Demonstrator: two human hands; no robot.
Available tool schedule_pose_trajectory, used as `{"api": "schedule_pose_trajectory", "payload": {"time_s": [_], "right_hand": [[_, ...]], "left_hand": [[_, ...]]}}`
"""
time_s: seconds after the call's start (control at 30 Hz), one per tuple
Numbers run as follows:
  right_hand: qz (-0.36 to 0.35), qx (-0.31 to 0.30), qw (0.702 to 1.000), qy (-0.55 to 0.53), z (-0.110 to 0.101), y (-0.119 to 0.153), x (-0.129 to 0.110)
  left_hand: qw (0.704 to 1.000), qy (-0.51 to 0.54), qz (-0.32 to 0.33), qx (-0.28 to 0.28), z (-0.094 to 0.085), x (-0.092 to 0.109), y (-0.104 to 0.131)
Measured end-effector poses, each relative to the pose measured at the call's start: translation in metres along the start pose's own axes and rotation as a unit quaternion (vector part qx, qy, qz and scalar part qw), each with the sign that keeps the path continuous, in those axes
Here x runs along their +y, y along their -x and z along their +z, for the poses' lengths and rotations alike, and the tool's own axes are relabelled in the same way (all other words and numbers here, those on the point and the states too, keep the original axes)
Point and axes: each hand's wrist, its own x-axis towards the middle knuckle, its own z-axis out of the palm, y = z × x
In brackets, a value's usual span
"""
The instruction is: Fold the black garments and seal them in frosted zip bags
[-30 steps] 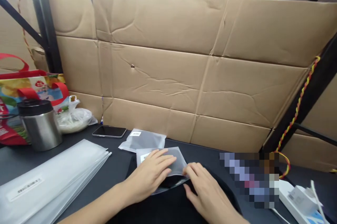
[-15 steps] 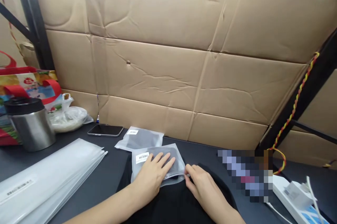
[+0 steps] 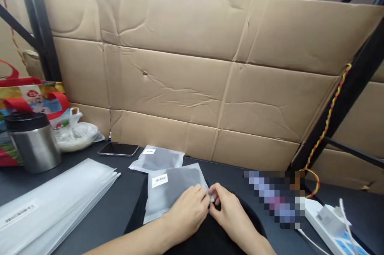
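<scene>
The barcoded frosted pouch (image 3: pixel 168 193) lies before the person, just nearer than a second pouch (image 3: pixel 163 160). The left hand (image 3: pixel 189 212) is curled almost closed at its right edge; the right hand (image 3: pixel 229 212) has thumb and fingers nearly meeting there. Both seem to pinch it, though knuckles hide the exact grip. Better to keep this edge flat and taut. Bare tabletop (image 3: pixel 115 207) separates the stacked plastic bags (image 3: pixel 60 199) at left; rightward, the power strip (image 3: pixel 327 233) lies well apart.

Front pouch (image 3: pixel 168 189) of matt, translucent plastic
</scene>
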Motion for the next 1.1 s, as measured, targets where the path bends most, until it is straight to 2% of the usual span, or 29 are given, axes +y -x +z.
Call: {"api": "schedule_pose_trajectory", "payload": {"time_s": [0.1, 0.2, 0.37, 0.57, 0.7, 0.9, 1.0, 1.1], "right_hand": [[0.001, 0.004, 0.997, -0.073, -0.002, -0.002, 0.004], [0.009, 0.003, 0.994, -0.109, -0.004, -0.004, 0.007], [-0.007, 0.005, 0.996, -0.088, -0.001, -0.005, 0.010], [-0.016, 0.026, 0.997, -0.073, 0.005, 0.000, 0.013], [-0.023, 0.018, 0.997, -0.075, 0.004, 0.002, 0.011], [-0.018, 0.013, 0.997, -0.079, 0.002, 0.001, 0.011], [-0.014, 0.014, 0.997, -0.079, 0.002, 0.000, 0.012], [-0.013, 0.014, 0.997, -0.078, 0.002, 0.000, 0.012]], "left_hand": [[1.000, -0.010, 0.004, -0.006, 0.007, 0.003, -0.016], [1.000, -0.011, -0.011, -0.010, 0.008, 0.001, -0.022], [0.999, -0.007, -0.032, -0.016, 0.003, 0.002, -0.022], [0.999, -0.013, -0.020, -0.028, 0.000, 0.001, -0.012], [0.998, -0.037, -0.010, -0.044, -0.009, -0.011, 0.018], [0.992, -0.094, -0.004, -0.080, -0.030, -0.041, 0.090], [0.987, -0.125, -0.042, -0.092, -0.031, -0.057, 0.121], [0.983, -0.159, -0.056, -0.068, -0.025, -0.065, 0.129]]}}
